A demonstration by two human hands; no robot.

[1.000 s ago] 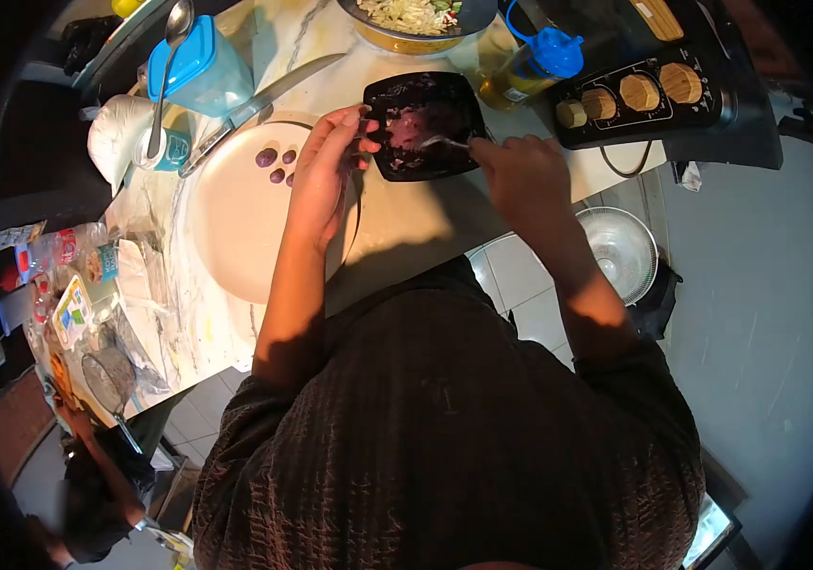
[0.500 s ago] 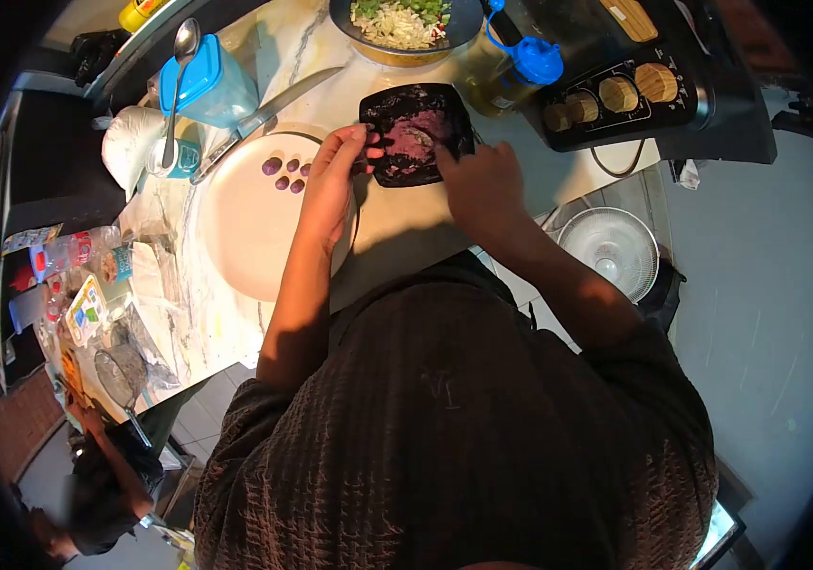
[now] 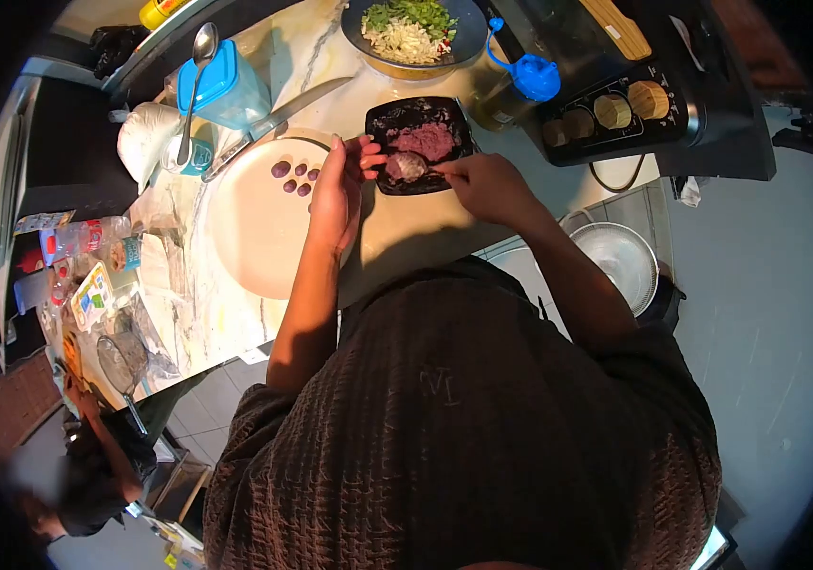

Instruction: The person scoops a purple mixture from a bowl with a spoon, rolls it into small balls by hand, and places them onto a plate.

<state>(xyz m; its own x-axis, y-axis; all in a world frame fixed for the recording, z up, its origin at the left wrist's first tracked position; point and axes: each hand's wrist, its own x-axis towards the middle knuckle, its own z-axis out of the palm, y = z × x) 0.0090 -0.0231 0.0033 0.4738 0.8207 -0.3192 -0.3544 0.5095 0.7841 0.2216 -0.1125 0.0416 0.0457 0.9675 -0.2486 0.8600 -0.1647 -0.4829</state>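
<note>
A square black dish [image 3: 392, 114] holds crumbly purple mash [image 3: 430, 140]. Pinched in my right hand [image 3: 490, 188] is the handle of a spoon [image 3: 407, 167], whose bowl lies over the near left part of the mash, close to my left fingertips. My left hand [image 3: 334, 204] is half cupped with thumb and fingers apart, at the dish's left side and over the right edge of a large round pale plate [image 3: 259, 237]. Several small dark purple balls [image 3: 281, 169] sit on the far part of that plate. I cannot make out anything in my left palm.
Behind the dish stands a bowl [image 3: 406, 68] of chopped greens and pale pieces. A blue-lidded bottle [image 3: 532, 78] and a stove with wooden knobs [image 3: 613, 111] are at the right. A knife [image 3: 278, 116] lies beyond the plate. Another person [image 3: 103, 465] is at lower left.
My right hand has drawn back slightly right and down, and the spoon now shows in the dish. My left fingers have opened out beside the dish. The view has shifted slightly.
</note>
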